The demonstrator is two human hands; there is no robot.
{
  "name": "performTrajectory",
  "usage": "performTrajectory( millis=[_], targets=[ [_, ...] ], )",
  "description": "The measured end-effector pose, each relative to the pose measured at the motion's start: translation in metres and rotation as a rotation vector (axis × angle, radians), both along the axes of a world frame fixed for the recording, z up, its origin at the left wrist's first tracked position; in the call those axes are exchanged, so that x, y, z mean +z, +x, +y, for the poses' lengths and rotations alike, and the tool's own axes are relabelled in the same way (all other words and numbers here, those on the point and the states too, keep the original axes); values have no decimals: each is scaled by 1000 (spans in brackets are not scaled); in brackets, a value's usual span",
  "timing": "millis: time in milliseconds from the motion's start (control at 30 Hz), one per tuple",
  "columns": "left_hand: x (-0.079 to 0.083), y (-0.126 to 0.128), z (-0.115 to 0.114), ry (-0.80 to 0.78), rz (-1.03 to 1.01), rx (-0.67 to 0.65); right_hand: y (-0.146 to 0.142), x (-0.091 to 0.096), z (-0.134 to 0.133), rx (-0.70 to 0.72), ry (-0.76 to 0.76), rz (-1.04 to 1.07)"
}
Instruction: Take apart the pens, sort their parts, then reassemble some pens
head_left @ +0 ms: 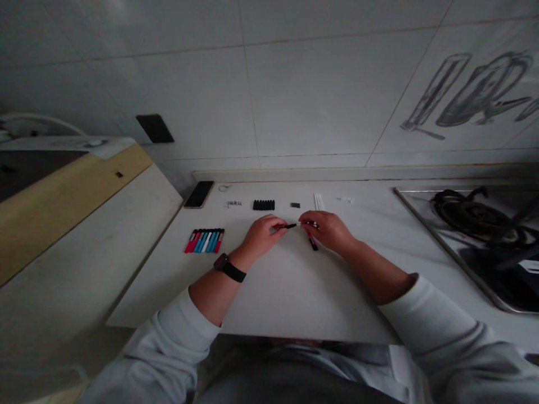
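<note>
My left hand (264, 233) pinches a thin black marker part (290, 226) that points to the right. Facing it, my right hand (327, 230) holds a small whitish piece (300, 224) between thumb and finger, near the black part's tip. Whether the two pieces touch is too small to tell. Under the right hand, on the countertop, lies a red marker body (310, 238) with a black end, partly covered by the fingers. Behind the hands are a row of black caps (264, 205), a small dark block (295, 205) and several thin white sticks (319, 201).
Red, blue and white markers (204, 240) lie in a row at left. Small black-and-white bits (234, 204), a ring (224, 188), a phone (199, 194) and small clear pieces (346, 200) lie along the back. A gas stove (467, 264) borders the countertop (290, 297) on the right.
</note>
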State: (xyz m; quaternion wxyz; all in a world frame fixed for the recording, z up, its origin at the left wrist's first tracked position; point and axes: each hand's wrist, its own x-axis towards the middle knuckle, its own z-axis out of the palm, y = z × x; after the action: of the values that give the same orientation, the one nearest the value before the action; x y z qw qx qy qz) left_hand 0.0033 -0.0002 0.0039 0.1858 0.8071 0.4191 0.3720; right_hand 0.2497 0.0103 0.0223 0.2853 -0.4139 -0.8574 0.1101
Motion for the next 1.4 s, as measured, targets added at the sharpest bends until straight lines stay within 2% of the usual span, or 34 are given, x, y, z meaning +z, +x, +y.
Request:
performTrajectory(
  millis=[400, 833, 900, 1100, 1300, 1400],
  targets=[
    [7, 1, -5, 44, 78, -13, -2, -8, -1, 79, 47, -60],
    [4, 5, -6, -20, 70, -43, -13, 5, -18, 191, 57, 4],
    [4, 5, -5, -17, 65, -37, -11, 6, -16, 160, 23, 69],
    [2, 4, -4, -31, -1, -29, -15, 6, -16, 82, -130, 442],
    [3, 6, -5, -59, -3, -76, -23, 4, -18, 141, -312, 592],
    [2, 5, -4, -115, -76, -20, -15, 3, -10, 33, -294, 674]
  ],
)
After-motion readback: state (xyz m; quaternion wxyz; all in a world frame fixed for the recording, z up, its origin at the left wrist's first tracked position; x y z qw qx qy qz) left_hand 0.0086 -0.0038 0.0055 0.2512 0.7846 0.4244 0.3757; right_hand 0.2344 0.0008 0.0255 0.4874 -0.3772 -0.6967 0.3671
